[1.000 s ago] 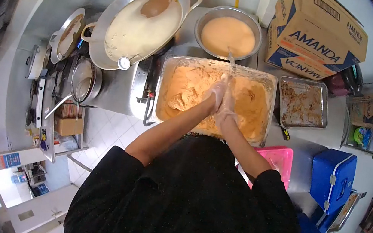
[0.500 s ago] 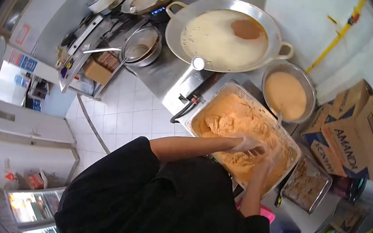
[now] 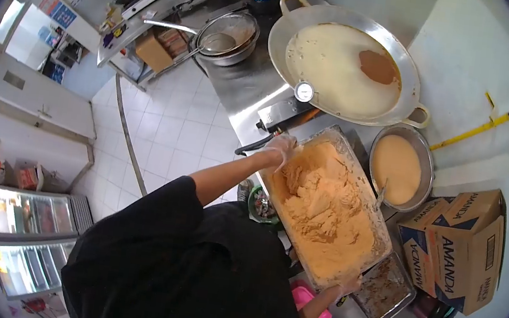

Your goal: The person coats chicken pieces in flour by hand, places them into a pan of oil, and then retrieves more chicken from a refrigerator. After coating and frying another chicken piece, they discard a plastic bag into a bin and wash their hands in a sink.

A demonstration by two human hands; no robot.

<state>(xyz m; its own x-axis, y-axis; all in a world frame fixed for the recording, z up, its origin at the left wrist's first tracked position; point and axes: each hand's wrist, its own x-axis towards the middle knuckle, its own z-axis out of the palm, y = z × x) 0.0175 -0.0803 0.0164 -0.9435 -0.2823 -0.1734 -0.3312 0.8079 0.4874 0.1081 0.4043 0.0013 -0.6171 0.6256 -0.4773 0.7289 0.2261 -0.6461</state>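
Note:
A rectangular, clear-walled tub point(image 3: 385, 224) lies in front of me, holding a heap of pale orange, floury powder point(image 3: 332, 200). My left hand point(image 3: 281, 149), in a thin clear glove, is closed over the tub's rim at its left end. At the opposite, lower end, my right hand point(image 3: 347, 287) grips the rim near the corner, its fingers partly hidden. Just beyond the tub stands a metal bowl point(image 3: 428, 174) of smooth orange batter point(image 3: 398, 167) with a utensil handle leaning in it.
Behind sits a wide two-handled pan point(image 3: 407, 57) of foamy oil, with a dial thermometer point(image 3: 304, 91) at its edge. Strainers point(image 3: 225, 38) rest on a bowl to the left. A cardboard box point(image 3: 456, 247) and a crumb-covered metal tray point(image 3: 384, 289) are at right.
Both hands have left the powder inside the tub and moved apart to its opposite ends. The camera view has turned and shifted, and the powder's surface now shows fully.

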